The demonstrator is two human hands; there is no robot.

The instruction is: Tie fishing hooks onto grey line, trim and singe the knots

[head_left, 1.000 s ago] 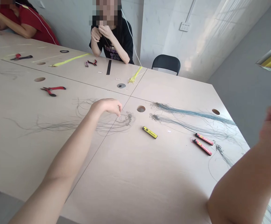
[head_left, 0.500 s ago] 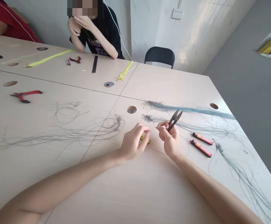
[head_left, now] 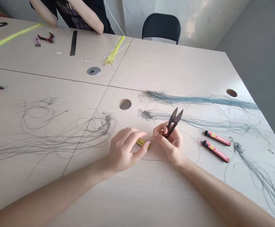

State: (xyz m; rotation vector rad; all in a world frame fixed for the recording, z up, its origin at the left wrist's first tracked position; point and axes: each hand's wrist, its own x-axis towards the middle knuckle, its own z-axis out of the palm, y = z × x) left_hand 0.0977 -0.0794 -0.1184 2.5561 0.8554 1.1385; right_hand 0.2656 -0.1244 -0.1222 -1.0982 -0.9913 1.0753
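My right hand [head_left: 172, 143] is closed round dark thread snips [head_left: 175, 121], whose blades point up and stand apart. Its thumb and forefinger are pinched together, with a thin line [head_left: 155, 161] curving across the table below them. Left of it, my left hand [head_left: 125, 149] has thumb and forefinger apart, with nothing visible gripped between them. A small yellow-labelled item [head_left: 140, 142] shows in that gap, apparently lying on the table. Just beyond my hands is a bundle of hooks [head_left: 145, 114] on fine line.
Two red lighters [head_left: 216, 151] [head_left: 219, 138] lie at right, beside another hook bundle [head_left: 238, 147]. Blue lines [head_left: 199, 100] with hooks stretch behind. Loose grey lines [head_left: 64, 142] spread at left. A hole [head_left: 125, 104] opens in the table. Across sits a person [head_left: 80, 15] near a black chair [head_left: 161, 26].
The view has shifted forward and down, cutting off the person's head. My left hand has turned slightly, fingers still apart. The snips stay in my right hand.
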